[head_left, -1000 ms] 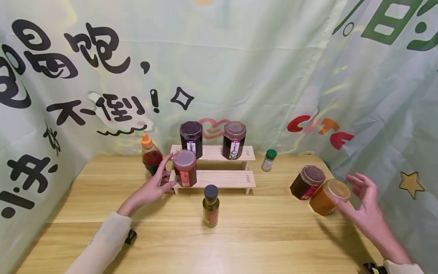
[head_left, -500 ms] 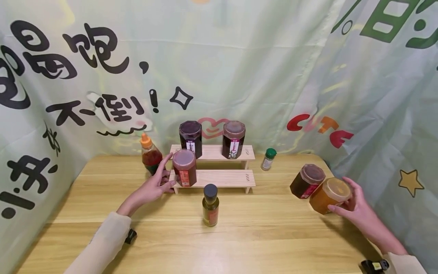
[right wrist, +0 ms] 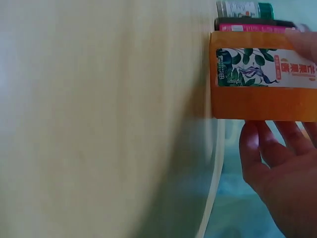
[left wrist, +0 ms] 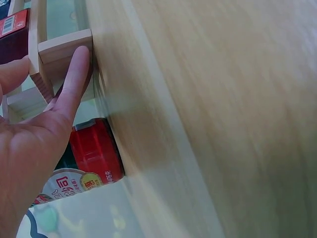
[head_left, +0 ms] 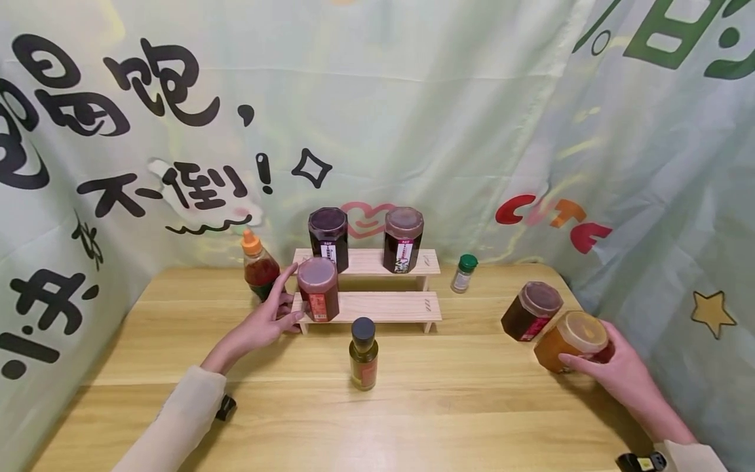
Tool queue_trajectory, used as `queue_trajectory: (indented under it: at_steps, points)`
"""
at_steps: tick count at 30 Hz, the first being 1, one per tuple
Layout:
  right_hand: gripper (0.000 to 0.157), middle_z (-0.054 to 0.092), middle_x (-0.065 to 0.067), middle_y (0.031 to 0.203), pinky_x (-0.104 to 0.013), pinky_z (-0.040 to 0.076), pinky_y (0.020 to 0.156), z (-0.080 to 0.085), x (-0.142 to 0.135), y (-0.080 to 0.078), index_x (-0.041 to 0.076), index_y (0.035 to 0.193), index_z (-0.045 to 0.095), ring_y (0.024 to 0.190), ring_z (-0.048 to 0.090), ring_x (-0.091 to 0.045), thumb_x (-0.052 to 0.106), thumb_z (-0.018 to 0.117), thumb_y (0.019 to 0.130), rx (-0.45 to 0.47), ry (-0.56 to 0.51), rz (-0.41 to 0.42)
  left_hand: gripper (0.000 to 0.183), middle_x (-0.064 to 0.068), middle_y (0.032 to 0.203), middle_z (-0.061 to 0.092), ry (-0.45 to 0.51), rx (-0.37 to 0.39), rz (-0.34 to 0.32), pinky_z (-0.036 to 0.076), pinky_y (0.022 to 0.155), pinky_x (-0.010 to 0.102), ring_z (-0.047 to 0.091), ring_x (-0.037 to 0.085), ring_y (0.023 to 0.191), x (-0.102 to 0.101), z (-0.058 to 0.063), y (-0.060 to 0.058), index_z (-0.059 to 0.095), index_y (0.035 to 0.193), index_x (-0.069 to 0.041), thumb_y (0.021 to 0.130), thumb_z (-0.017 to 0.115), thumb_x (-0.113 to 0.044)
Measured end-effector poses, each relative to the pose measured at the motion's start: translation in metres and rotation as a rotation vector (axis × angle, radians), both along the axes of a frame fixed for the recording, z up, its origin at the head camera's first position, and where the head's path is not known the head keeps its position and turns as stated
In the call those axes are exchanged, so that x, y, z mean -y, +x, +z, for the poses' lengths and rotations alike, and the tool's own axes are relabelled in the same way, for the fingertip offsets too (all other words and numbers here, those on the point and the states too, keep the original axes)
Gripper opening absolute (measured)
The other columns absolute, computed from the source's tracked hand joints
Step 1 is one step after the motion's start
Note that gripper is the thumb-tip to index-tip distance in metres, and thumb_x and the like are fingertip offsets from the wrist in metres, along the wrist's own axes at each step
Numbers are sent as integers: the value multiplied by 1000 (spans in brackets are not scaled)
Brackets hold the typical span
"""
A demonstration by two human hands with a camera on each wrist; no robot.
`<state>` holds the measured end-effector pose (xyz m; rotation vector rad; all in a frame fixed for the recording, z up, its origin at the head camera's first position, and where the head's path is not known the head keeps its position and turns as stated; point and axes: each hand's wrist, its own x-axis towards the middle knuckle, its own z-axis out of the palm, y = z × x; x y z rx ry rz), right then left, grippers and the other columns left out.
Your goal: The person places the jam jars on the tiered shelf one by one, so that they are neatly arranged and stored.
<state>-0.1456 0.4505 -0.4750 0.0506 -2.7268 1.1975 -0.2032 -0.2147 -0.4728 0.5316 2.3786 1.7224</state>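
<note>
My right hand [head_left: 616, 367] grips a hexagonal jar of amber honey [head_left: 557, 347], thumb on the near side; several fingers are hidden behind it in the head view. In the right wrist view fingertips meet the honey jar's side below its leafy label. My left hand [head_left: 265, 321] rests against the left end of a two-step wooden rack [head_left: 383, 308]. One straight finger touches the rack's leg [left wrist: 69, 44] in the left wrist view, the thumb lying by the shelf end. A reddish-brown jar [head_left: 318, 288] stands on the lower step beside that hand.
Two dark jars, left [head_left: 328, 239] and right [head_left: 404, 239], stand on the upper step. An orange-capped sauce bottle [head_left: 259, 265] is left of the rack. A black-capped bottle [head_left: 363, 354] stands in front. Right are a green-capped shaker [head_left: 464, 273] and another dark jar [head_left: 531, 311].
My right hand has come in from the right and taken hold of the honey jar, which has shifted slightly towards me. The left hand stays at the rack.
</note>
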Motion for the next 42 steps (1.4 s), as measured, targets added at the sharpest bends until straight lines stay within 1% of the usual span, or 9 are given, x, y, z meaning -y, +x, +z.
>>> queue_trajectory:
  at_steps: [6,10,15,18,22,28,30,36,42]
  points:
    - [85,62,28,109,-11,51,75,0,14,14,-5,153,42,96,61,10,6,94,87,-59,-53,-6,101,42,139,43,1,9,-2,66,82,51,67,44,112,1,0,1,-2,176,-37,109,59,8]
    - [88,63,28,109,-11,52,74,3,27,25,-3,155,42,95,62,9,3,94,85,-89,-64,-23,100,42,139,43,-3,3,0,66,82,51,67,43,111,1,0,1,-1,176,-35,109,60,7]
    - [94,62,25,109,-12,51,73,9,44,34,-1,159,40,94,61,7,6,96,84,-102,-47,-47,100,43,139,43,-7,0,2,66,81,50,67,43,111,1,0,1,-1,176,-34,108,59,8]
    - [96,61,24,111,-11,50,75,14,54,37,1,159,43,93,61,6,6,98,81,-131,-38,-52,101,43,139,43,-4,4,-3,66,81,50,68,43,111,1,0,1,-2,176,-34,109,59,8]
    - [94,63,18,113,-10,49,76,23,70,41,7,157,48,93,63,4,7,100,79,-163,-23,-42,101,42,138,45,4,10,-7,66,81,51,69,44,110,1,-1,1,-3,176,-35,109,59,7]
    - [100,59,-1,126,-14,51,76,34,101,44,14,161,48,93,64,-2,9,102,77,-164,-29,-1,100,42,139,43,9,14,-3,66,81,52,69,45,110,3,1,3,-3,176,-36,109,59,7]
    - [103,59,-4,128,-14,51,77,37,113,44,16,162,47,94,64,-4,11,103,76,-172,-32,13,100,43,140,42,9,19,-3,66,81,52,68,45,111,4,1,4,-3,176,-37,109,59,6]
    - [102,62,-5,128,-18,52,77,44,147,41,20,161,48,94,65,-11,10,104,75,-222,-60,63,101,44,144,41,-1,28,1,66,81,52,68,45,112,4,2,4,-3,176,-40,110,59,4]
    - [98,66,-6,126,-21,53,78,52,174,31,21,160,50,93,66,-15,15,103,78,-211,-90,90,100,44,144,38,-5,21,-1,66,81,52,69,45,110,2,3,3,-2,176,-39,110,59,5]
